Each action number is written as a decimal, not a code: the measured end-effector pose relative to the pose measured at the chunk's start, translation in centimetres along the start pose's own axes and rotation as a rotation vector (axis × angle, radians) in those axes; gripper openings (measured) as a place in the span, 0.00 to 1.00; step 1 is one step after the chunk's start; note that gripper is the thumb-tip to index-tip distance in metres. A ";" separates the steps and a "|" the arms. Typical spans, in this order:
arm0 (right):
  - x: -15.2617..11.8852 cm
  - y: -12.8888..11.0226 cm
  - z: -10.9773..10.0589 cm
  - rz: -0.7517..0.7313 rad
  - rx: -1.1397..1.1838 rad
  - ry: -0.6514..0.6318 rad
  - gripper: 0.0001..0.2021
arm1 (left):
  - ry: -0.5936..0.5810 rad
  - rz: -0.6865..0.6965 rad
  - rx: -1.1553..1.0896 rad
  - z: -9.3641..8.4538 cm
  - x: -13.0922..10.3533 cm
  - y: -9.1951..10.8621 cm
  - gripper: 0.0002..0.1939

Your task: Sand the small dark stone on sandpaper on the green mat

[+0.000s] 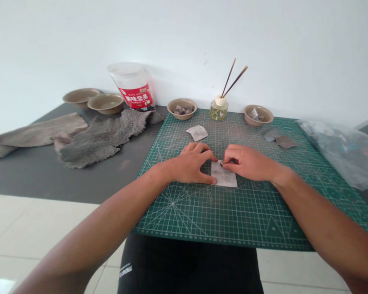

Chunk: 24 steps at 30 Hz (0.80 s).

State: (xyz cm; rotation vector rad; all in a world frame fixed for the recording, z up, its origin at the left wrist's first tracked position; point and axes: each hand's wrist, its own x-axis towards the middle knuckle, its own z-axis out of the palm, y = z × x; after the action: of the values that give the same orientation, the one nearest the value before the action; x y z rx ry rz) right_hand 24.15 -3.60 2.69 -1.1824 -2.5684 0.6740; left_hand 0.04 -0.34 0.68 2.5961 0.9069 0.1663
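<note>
A small pale grey square of paper or cloth (225, 179) lies flat on the green cutting mat (199, 212). My left hand (193, 165) rests at its left side, thumb and forefinger spread apart and touching its edge. At the upper part of the square, my right hand (248, 162) is closed, with thumb and fingers pinched round a small dark piece (221, 163). Most of that piece is hidden by the fingertips, so its kind does not show. Farther back on the mat lies a second pale, creased square (198, 132).
At the back stand a bowl of dark lumps (184, 110), a reed diffuser (218, 109) and another bowl (259, 115). Grey scraps (285, 141) and a clear plastic bag (343, 147) lie right. Left are furry grey material (95, 141), bowls (107, 103) and a plastic tub (133, 87).
</note>
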 end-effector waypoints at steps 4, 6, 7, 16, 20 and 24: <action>0.0 0.2 0.0 -0.074 0.090 -0.158 0.04 | 0.004 0.017 -0.005 -0.1 0.0 0.1 0.33; 0.0 0.3 0.0 -0.051 0.056 -0.067 0.04 | 0.004 0.013 -0.002 -0.1 0.0 0.1 0.33; 0.0 0.3 0.0 -0.020 0.019 -0.009 0.04 | 0.004 0.005 0.001 -0.1 0.0 0.1 0.33; 0.0 -0.1 0.0 -0.023 0.018 -0.017 0.05 | 0.011 0.002 0.002 0.1 0.0 0.0 0.34; -0.1 0.0 -0.2 0.012 0.012 -0.081 0.05 | 0.014 0.003 0.000 0.1 -0.1 0.0 0.34; -0.1 -0.1 0.1 -0.028 0.060 -0.086 0.05 | 0.002 0.014 -0.002 0.0 -0.1 0.0 0.34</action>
State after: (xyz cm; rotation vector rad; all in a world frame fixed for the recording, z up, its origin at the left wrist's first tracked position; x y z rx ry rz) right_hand 24.13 -3.73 2.69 -1.1202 -2.6093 0.8063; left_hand 0.00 -0.43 0.71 2.6016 0.8887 0.1740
